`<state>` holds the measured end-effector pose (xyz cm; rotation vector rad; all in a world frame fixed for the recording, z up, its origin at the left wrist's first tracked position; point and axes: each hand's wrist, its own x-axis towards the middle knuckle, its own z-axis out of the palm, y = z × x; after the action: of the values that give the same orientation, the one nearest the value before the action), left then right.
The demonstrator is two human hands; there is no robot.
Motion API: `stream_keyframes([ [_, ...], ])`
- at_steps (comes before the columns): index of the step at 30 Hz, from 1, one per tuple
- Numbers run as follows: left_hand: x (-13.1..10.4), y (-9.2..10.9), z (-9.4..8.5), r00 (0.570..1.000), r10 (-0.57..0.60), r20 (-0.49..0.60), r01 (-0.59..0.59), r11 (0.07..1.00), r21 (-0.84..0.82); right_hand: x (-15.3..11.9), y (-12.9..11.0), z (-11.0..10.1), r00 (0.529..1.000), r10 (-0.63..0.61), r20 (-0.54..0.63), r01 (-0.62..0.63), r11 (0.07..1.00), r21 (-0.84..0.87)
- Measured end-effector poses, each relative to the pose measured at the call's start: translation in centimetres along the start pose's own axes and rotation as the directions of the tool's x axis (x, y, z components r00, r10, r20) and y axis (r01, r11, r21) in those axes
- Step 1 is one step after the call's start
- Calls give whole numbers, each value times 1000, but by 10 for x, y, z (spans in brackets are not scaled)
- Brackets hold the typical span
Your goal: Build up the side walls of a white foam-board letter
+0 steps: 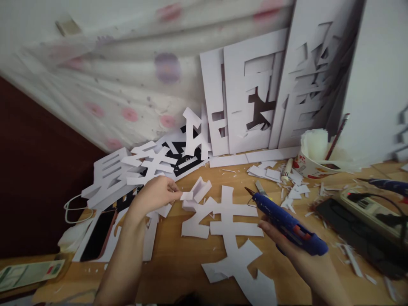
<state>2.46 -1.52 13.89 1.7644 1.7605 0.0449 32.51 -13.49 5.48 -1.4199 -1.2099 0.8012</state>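
Note:
My right hand (301, 255) is wrapped round a blue glue gun (287, 225), its dark nozzle pointing up and to the left. Between my hands lies a flat white cut-out character (227, 216) on the wooden table, with small upright white walls (201, 191) along its upper left part. My left hand (162, 191) pinches a small white strip (187, 196) by its end, close to those walls. Whether the strip touches them I cannot tell.
A phone (98, 233) and cut-out white characters (153, 161) lie at left. Stencilled boards (251, 93) lean at the back. A paper cup (312, 157), white scraps (295, 191) and a power strip (372, 212) with cables are at right.

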Motion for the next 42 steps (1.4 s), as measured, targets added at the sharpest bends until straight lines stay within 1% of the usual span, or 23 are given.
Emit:
stream_keyframes([
  [3,10,15,-3,998,28,63,-37,989,145,-2,5,-3,1000,10,28,-9,1000,-18],
  [6,13,25,-2,995,32,99,-48,985,163,-5,8,-2,998,25,57,-24,1000,-8],
  [7,13,28,-1,995,36,97,-50,990,135,-5,9,0,997,27,70,-28,1000,6],
  [9,7,33,0,991,67,117,-71,997,28,-5,9,6,996,37,87,-41,998,47],
  [11,-2,40,1,975,112,190,-96,991,-92,-2,7,13,997,44,57,-49,996,81],
  [13,-11,48,3,947,157,280,-111,979,-173,2,3,19,999,44,29,-47,996,82],
  [14,-15,52,5,931,180,317,-118,972,-204,5,1,20,999,41,33,-44,995,85],
  [16,-21,60,10,900,227,372,-136,957,-255,10,-3,21,993,40,110,-53,992,117],
  [19,-22,69,17,868,290,403,-177,939,-294,16,-5,21,959,44,278,-114,964,240],
  [21,-20,73,21,858,313,408,-195,932,-306,18,-5,20,940,60,337,-165,943,290],
  [22,-18,74,23,855,317,411,-196,930,-311,18,-5,20,936,70,344,-181,936,301],
  [28,-14,74,25,839,309,449,-176,933,-312,15,-7,21,943,136,305,-215,946,242],
  [32,-14,71,26,851,286,440,-158,939,-304,14,-9,24,947,135,292,-206,953,224],
  [35,-14,69,27,856,270,441,-143,943,-301,14,-11,28,954,145,261,-203,956,211],
  [39,-14,66,24,862,288,417,-163,937,-308,14,-12,29,966,90,243,-138,972,189],
  [42,-18,62,21,888,300,348,-189,929,-318,11,-14,22,987,62,145,-77,992,97],
])
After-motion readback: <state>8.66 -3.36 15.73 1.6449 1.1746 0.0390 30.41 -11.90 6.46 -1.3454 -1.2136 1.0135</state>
